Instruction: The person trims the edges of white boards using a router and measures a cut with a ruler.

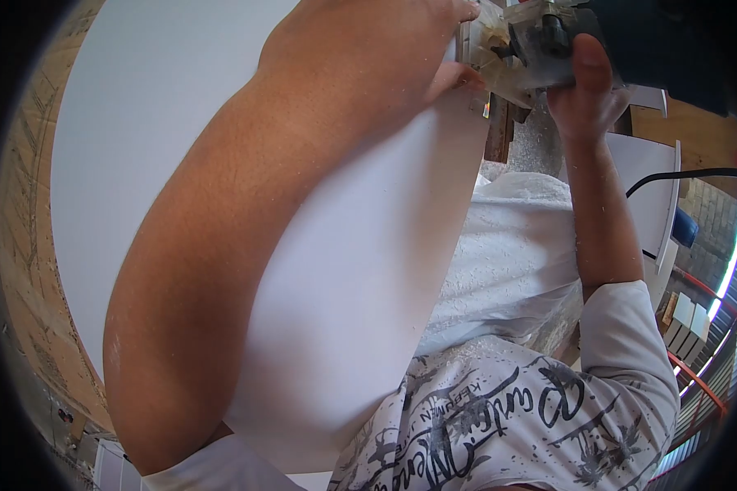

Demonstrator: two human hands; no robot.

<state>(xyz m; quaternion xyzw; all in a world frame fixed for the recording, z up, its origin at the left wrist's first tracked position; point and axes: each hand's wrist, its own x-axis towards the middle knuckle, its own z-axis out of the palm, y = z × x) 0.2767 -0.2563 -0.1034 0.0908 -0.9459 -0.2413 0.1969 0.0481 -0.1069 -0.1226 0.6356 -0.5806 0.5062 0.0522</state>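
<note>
A large white panel (336,327) fills the middle of the view. My left forearm crosses it, and my left hand (460,49) is at its edge near the top, thumb and a fingertip curled at the edge beside the tool; the rest is out of frame or hidden. My right hand (585,94) is closed around a power tool (549,41) with a clear, dusty base, thumb up on its body. The tool sits at the panel's edge, touching or almost touching my left fingers. Its cutting end cannot be made out.
White dusty cloth (508,254) covers my lap. A black cable (688,173) runs off to the right, over another white panel (643,188). Brown boards (33,270) lie along the left. Stacked pale pieces (686,327) and red metal bars stand at the far right.
</note>
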